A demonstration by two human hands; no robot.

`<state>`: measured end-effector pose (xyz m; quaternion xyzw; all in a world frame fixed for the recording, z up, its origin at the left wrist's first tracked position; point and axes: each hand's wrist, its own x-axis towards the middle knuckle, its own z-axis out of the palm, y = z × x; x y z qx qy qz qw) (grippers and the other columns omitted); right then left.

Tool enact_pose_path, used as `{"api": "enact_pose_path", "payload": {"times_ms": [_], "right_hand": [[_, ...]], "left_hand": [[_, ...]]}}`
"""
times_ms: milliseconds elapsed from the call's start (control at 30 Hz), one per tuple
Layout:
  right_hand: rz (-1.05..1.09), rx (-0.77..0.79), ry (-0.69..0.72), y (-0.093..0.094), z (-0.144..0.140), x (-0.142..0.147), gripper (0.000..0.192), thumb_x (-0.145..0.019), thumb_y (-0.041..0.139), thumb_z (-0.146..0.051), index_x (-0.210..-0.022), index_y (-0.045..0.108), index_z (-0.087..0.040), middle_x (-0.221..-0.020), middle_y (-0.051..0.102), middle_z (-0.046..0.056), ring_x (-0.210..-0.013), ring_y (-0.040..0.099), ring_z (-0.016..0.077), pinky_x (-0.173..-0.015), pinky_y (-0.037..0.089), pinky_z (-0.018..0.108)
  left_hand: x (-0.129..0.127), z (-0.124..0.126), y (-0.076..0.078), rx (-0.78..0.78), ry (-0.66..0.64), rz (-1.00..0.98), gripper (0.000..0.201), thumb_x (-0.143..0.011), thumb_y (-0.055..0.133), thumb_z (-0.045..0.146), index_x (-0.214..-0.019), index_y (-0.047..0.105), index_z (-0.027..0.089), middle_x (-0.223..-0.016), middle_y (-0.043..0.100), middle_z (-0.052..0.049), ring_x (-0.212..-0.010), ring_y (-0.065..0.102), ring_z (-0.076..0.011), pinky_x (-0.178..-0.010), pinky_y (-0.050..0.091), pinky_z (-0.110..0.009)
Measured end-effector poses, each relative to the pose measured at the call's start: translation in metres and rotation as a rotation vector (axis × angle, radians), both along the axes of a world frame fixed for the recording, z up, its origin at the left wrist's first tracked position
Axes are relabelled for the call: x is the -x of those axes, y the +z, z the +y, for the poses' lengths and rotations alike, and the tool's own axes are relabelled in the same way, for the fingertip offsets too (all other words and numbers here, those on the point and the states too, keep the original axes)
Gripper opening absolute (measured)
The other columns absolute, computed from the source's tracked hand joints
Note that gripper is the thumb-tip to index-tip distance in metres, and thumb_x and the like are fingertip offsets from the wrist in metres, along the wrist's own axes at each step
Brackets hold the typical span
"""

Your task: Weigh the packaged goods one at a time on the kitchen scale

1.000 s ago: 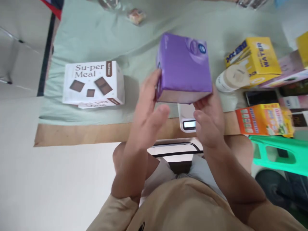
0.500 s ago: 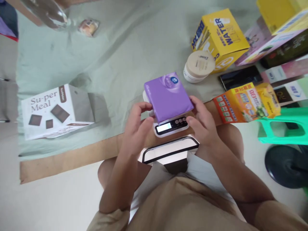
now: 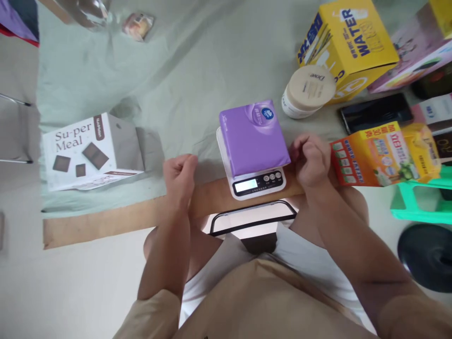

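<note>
Fingers (image 3: 183, 162) curled, "Su-per Meal" box (image 3: 92, 151), "WATER" carton (image 3: 349, 37)

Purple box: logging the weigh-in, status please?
Purple box flat on scale. Left hand and right hand fisted, clear of it. Nothing leaning on box.

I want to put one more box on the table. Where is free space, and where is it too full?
Bare cloth lies between the white box, the purple pack on the scale and the yellow box. A smaller patch lies between the left hand and the white box. Right of the right hand it is crowded: jar, orange box, phone.
</note>
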<state>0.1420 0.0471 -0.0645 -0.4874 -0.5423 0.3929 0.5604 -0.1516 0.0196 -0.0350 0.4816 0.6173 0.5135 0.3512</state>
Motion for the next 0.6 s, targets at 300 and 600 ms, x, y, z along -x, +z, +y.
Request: {"api": "enact_pose_path", "payload": {"times_ms": [300, 600], "right_hand": [[0.035, -0.084, -0.035, -0.007, -0.011, 0.002, 0.039, -0.093, 0.056, -0.052, -0.065, 0.059, -0.024, -0.058, 0.046, 0.001, -0.052, 0.042, 0.0145, -0.049, 0.027, 0.033], [0.087, -0.075, -0.028, -0.006, -0.008, 0.004, 0.035, -0.093, 0.058, -0.047, -0.068, 0.061, -0.023, -0.057, 0.047, 0.000, -0.051, 0.043, 0.0128, -0.048, 0.028, 0.032]], "left_hand": [[-0.023, -0.009, 0.024, -0.068, -0.176, 0.116, 0.070, -0.092, 0.069, 0.052, -0.054, 0.021, 0.018, -0.050, 0.017, 0.005, -0.048, 0.015, -0.0054, -0.045, 0.012, -0.027], [-0.028, -0.003, 0.014, -0.254, -0.051, -0.013, 0.037, -0.081, 0.083, 0.055, -0.092, 0.066, 0.025, -0.097, 0.076, -0.003, -0.079, 0.072, -0.0134, -0.073, 0.061, -0.029]]}}
